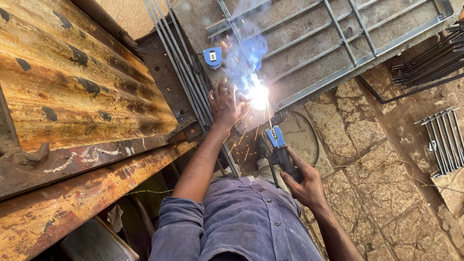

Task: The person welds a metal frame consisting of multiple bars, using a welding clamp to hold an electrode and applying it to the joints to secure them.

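Nearest the camera is the person's blue shirt, sleeves rolled above the elbows, with both bare forearms reaching away from it. The right hand is wrapped shut around the black grip of one welding holder, whose blue clamp points up and away; a thin welding rod runs from the clamp to the bright arc, which lies just beyond and to the left of that hand. One dark cable hangs from the holder toward the shirt. The left hand lies farther out, fingers spread and pressed flat on the metal just to the left of the arc, close to the glare; sparks fall between the two hands and blue smoke rises above. Left of that hand a bundle of thin grey rods lies along a rusty steel beam, too tightly packed to count. One small blue tape measure sits just beyond the left hand. Past the arc lies one flat metal grille frame on a concrete slab. To the right, on the stone paving, lie two more groups of rods: a welded panel and a loose dark pile. Rusty corrugated sheet fills the left side.
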